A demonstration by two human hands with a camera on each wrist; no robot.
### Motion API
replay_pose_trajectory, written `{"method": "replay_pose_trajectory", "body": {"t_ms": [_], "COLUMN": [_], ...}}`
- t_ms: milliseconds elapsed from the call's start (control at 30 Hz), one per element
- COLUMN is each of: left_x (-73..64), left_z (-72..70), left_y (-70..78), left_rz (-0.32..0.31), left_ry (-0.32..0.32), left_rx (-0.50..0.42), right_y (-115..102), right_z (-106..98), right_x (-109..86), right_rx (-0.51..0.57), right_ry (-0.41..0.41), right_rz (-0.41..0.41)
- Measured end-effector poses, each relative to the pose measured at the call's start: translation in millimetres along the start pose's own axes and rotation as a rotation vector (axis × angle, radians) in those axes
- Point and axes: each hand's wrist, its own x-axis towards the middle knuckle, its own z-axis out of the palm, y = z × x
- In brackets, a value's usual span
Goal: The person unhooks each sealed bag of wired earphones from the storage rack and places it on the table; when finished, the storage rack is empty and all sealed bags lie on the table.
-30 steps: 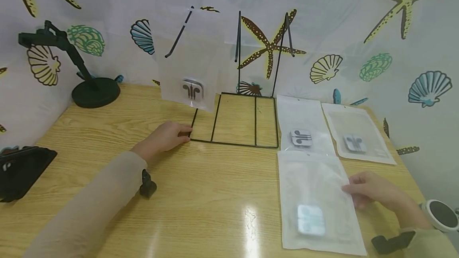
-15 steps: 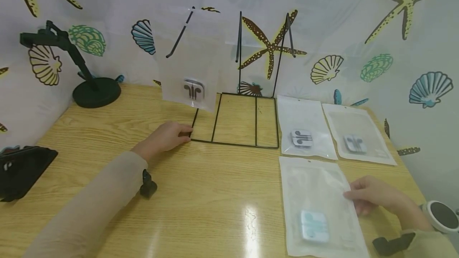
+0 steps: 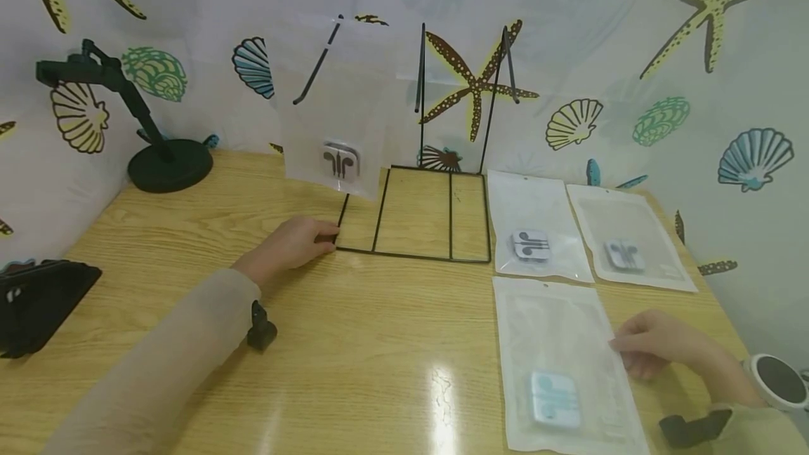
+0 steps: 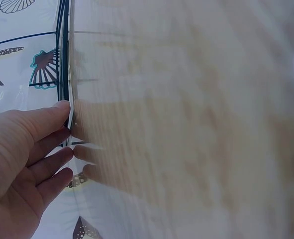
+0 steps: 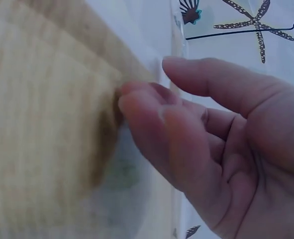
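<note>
My left hand point(image 3: 293, 241) pinches the near left corner of a black wire display rack point(image 3: 413, 254), thumb and fingertips at the wire point(image 4: 64, 59). From the rack's left hook hangs a clear bag point(image 3: 335, 76) with a boxed pair of earphones point(image 3: 341, 161) at its bottom. At the right, a white frosted pouch point(image 3: 562, 321) with a pale square earphone case point(image 3: 555, 399) lies flat on the table. My right hand point(image 3: 663, 346) is at this pouch's right edge, thumb tip right at the rim. In the right wrist view, its fingers are loosely bent and the thumb stands apart.
Two more bagged earphones lie behind the pouch: one white bag point(image 3: 531, 206) beside the rack, another point(image 3: 622, 220) to its right. A black stand point(image 3: 169, 163) stands at back left, a dark object point(image 3: 47, 304) at the left edge. A patterned sheet hangs behind the table point(image 3: 354, 343).
The front pouch has slid slightly toward the near edge, leaving a small gap to the bag behind it. My right hand has shifted slightly right and nearer. The left hand stays put.
</note>
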Motion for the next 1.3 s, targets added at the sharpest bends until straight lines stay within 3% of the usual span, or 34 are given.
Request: {"method": "replay_pose_trajectory", "body": {"t_ms": [133, 300, 467, 600, 933, 1300], "left_x": [-0.4, -0.8, -1.0, -0.5, 1.4, 1.4], "left_z": [-0.7, -2.3, -2.1, -1.1, 0.3, 0.0], "left_y": [0.6, 2.1, 1.7, 0.7, -1.4, -0.1], "left_rz": [-0.006, -0.002, 0.006, 0.000, -0.006, -0.020], "left_ry": [-0.004, -0.004, -0.007, -0.010, -0.008, -0.010], "left_rx": [0.000, 0.003, 0.002, -0.008, -0.006, -0.024], "right_y": [-6, -23, -44, -63, -108, -125], "right_z": [-10, -20, -28, -32, -22, 2], "right_x": [0.3, 3.1, 12.0, 24.1, 73.0, 128.0], "right_rx": [-0.048, -0.063, -0.042, -0.077, -0.188, -0.231], "right_ry": [0.039, 0.160, 0.255, 0.286, 0.313, 0.270], "right_rz": [-0.008, -0.028, -0.063, -0.101, -0.157, -0.196]}}
